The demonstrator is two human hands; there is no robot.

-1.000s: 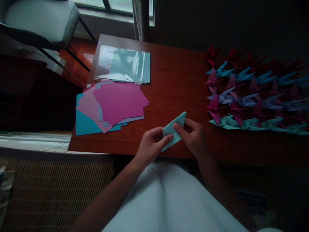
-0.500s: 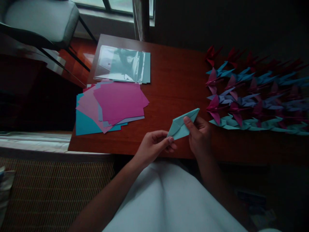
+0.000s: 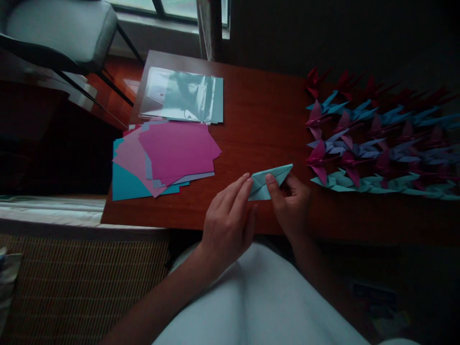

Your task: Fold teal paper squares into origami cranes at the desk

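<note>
A mint-green folded origami paper point(image 3: 264, 184) is held just above the table's near edge. My right hand point(image 3: 293, 203) grips its right part, with the thumb on top and the fingers behind, partly hidden. Over the paper's left end lie the outstretched fingertips of my left hand point(image 3: 228, 220), back of the hand up. Its thumb is apart from the paper, lower down. The left tip of the paper is covered by these fingers.
Rows of folded paper cranes point(image 3: 359, 148) in several colours stand on the right of the wooden table point(image 3: 258, 124). Loose coloured sheets point(image 3: 179, 151) are piled at left, below a clear plastic packet of paper point(image 3: 187, 98). A chair point(image 3: 61, 33) stands beyond the table's left end.
My left hand has turned over from pinching the paper's lower left corner to laying its fingers on the left end. The folded paper has shifted slightly left and tilted flatter.
</note>
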